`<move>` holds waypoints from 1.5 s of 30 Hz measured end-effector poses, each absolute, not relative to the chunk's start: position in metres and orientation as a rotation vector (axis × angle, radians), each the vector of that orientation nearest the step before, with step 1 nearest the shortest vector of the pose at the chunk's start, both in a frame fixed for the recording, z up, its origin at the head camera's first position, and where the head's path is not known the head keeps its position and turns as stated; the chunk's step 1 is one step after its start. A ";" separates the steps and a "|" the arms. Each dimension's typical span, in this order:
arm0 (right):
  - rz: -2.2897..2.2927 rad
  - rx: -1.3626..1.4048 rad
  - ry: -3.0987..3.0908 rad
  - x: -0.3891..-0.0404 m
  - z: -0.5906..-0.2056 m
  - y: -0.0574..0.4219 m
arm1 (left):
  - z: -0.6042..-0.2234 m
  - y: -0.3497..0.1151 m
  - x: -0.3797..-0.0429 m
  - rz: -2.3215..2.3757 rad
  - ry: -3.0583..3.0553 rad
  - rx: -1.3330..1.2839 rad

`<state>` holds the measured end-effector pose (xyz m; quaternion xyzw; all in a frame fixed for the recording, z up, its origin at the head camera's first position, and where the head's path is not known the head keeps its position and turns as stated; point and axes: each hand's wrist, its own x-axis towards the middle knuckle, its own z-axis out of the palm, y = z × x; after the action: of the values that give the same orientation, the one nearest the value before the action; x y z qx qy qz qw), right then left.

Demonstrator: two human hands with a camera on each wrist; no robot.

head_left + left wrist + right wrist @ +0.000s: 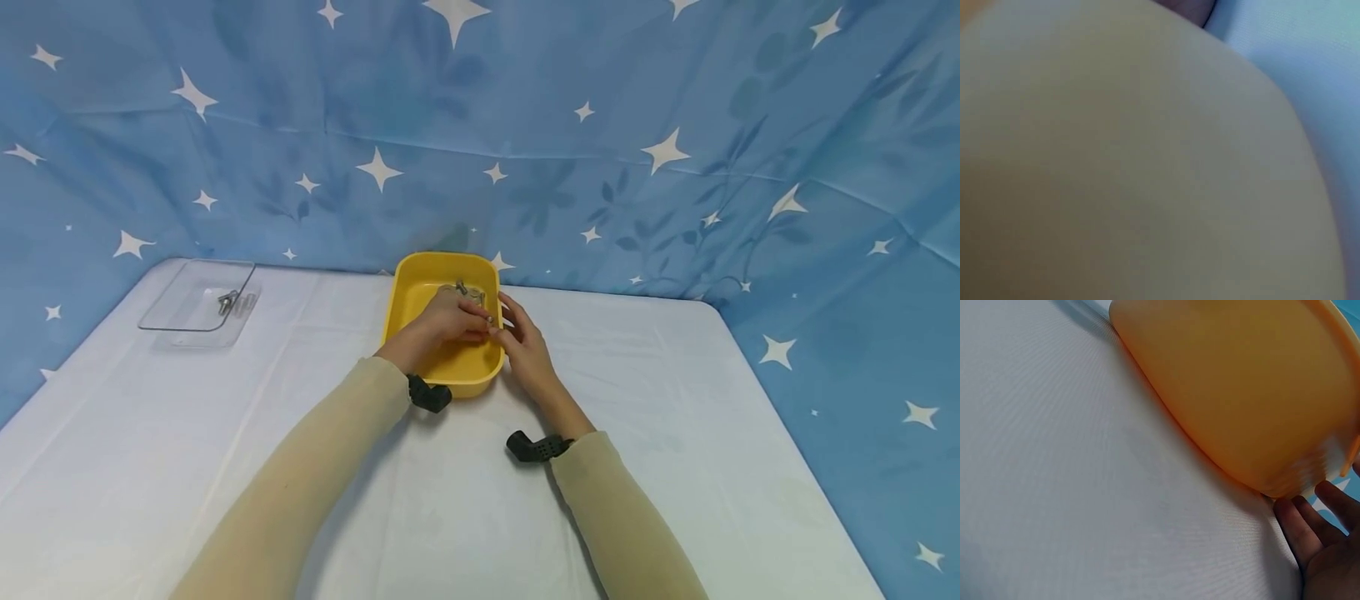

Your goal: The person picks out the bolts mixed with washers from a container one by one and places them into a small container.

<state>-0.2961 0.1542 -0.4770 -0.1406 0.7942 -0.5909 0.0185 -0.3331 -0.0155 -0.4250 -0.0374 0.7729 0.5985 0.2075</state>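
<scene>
Inside the yellow bin (420, 304) is my left hand (452, 317), its fingertips pinching a small metal fastener near the right wall. Its exact kind is too small to tell. My right hand (528, 350) holds the bin's right rim, thumb over the edge close to the left fingertips. In the right wrist view, the fingers (1332, 515) of that hand lie along the outer wall of the bin (1235, 394). Several loose metal parts (471, 292), one looking like a bolt, lie at the back of the bin. A sleeve (1147, 156) fills the left wrist view, which hides the left hand.
On the left of the white-covered table (645, 500) stands a clear plastic box (183, 317), with a few metal bolts (227, 302) visible through it. A blue star-patterned cloth (525, 108) rises behind the table, close to the bin's far edge.
</scene>
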 end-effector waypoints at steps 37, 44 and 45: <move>-1.835 -0.346 2.457 -0.292 -0.476 0.153 | -0.359 -0.141 -0.305 1.427 2.337 -0.075; -1.832 -0.353 2.449 -0.292 -0.475 0.153 | -0.350 -0.185 -0.302 1.400 2.404 -0.135; -1.832 -0.356 2.444 -0.293 -0.475 0.152 | -0.349 -0.190 -0.301 1.393 2.414 -0.150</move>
<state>-0.2927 0.1525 -0.4754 -0.1155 0.7944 -0.5954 0.0330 -0.3007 -0.1905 -0.3492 -0.0528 0.8516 0.4914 0.1746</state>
